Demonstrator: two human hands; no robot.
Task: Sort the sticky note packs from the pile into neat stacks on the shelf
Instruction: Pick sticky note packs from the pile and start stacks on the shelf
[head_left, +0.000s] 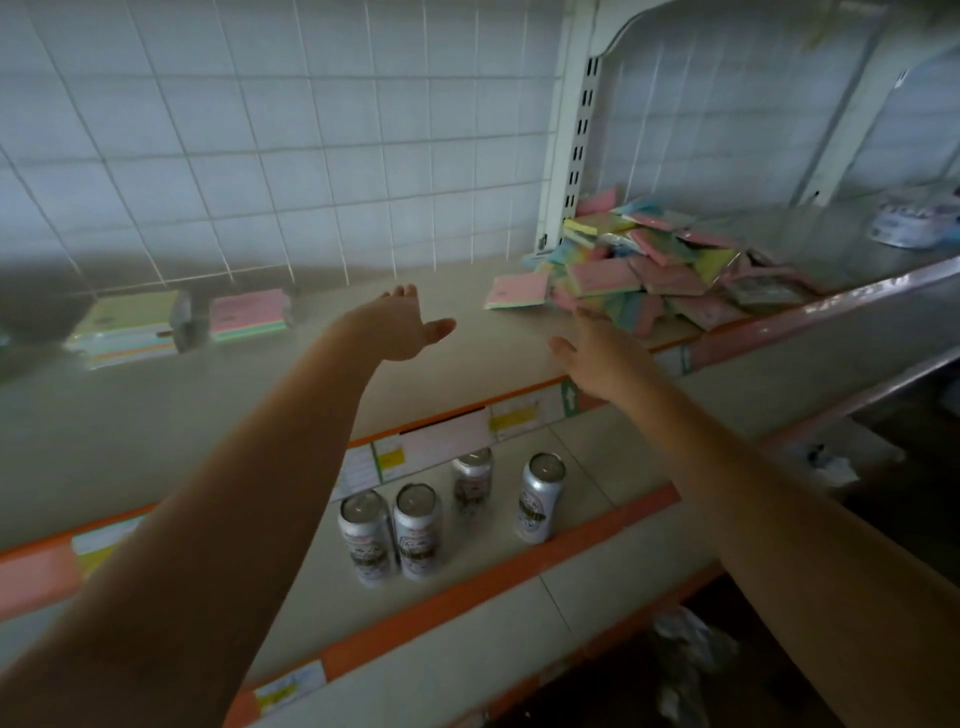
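Pastel packs (644, 265) lie jumbled, facing every way; hands (410, 325) empty.

One head-worn wide-angle view looks forward and down along both outstretched arms, close over the shelf (467, 332).
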